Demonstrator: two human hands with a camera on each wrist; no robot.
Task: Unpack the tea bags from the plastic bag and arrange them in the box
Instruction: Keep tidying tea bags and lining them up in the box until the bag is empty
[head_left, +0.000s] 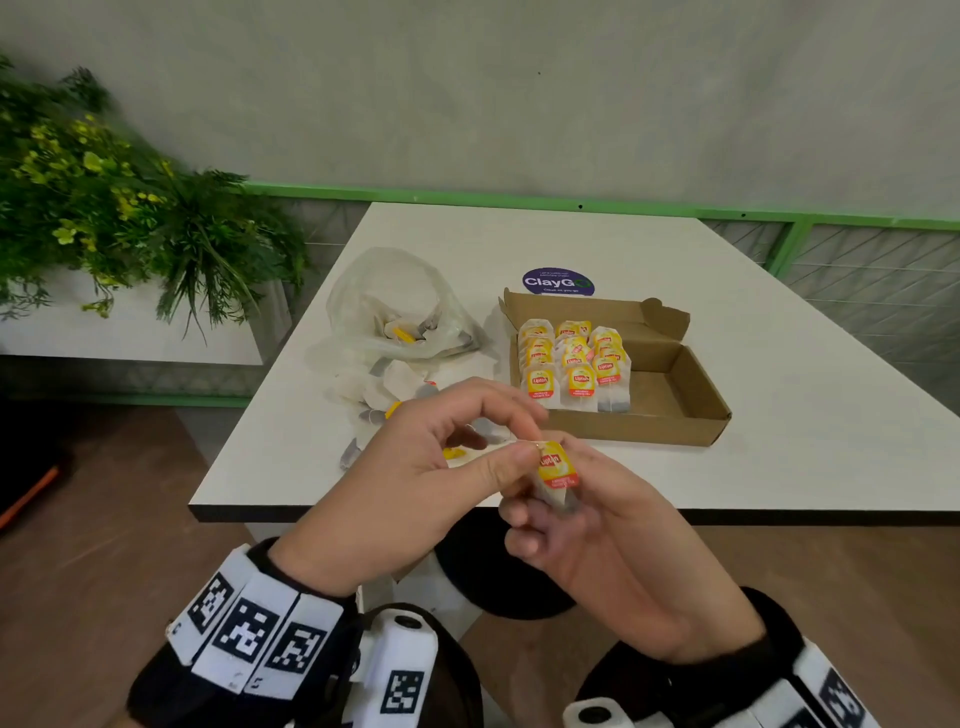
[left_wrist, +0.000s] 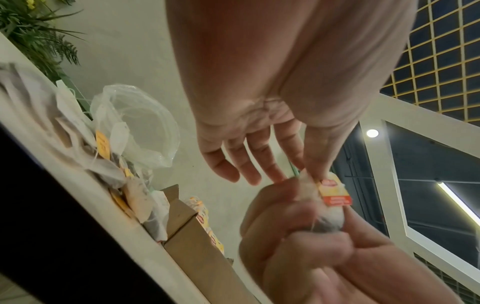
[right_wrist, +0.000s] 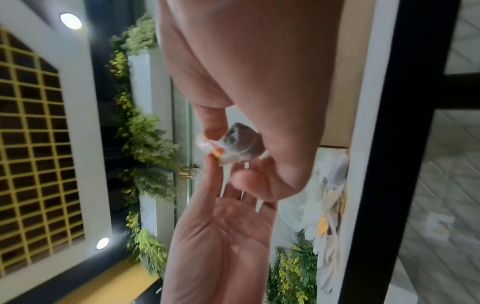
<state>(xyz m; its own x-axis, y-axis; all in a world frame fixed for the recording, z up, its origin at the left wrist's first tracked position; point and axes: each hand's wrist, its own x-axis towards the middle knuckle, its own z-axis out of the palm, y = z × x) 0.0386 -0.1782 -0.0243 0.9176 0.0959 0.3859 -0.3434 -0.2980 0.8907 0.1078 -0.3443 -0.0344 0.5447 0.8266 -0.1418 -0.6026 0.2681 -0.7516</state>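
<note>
Over the table's front edge both hands hold one tea bag (head_left: 558, 470) with a yellow and red tag. My left hand (head_left: 524, 441) pinches the top of the tag (left_wrist: 335, 193) between thumb and forefinger, its other fingers spread. My right hand (head_left: 540, 512) curls round the bag's dark body (right_wrist: 239, 142). The brown cardboard box (head_left: 670, 384) lies open behind, with several tea bags (head_left: 574, 364) in rows on its left side. Left of it the clear plastic bag (head_left: 400, 306) slumps open, and loose tea bags (head_left: 384, 395) lie spilled in front of it.
All of this sits on a white table (head_left: 805, 374) whose dark front edge lies just under my hands. A purple round sticker (head_left: 557, 282) is behind the box. A leafy planter (head_left: 104, 208) stands at the left, and a green rail (head_left: 675, 210) runs behind the table.
</note>
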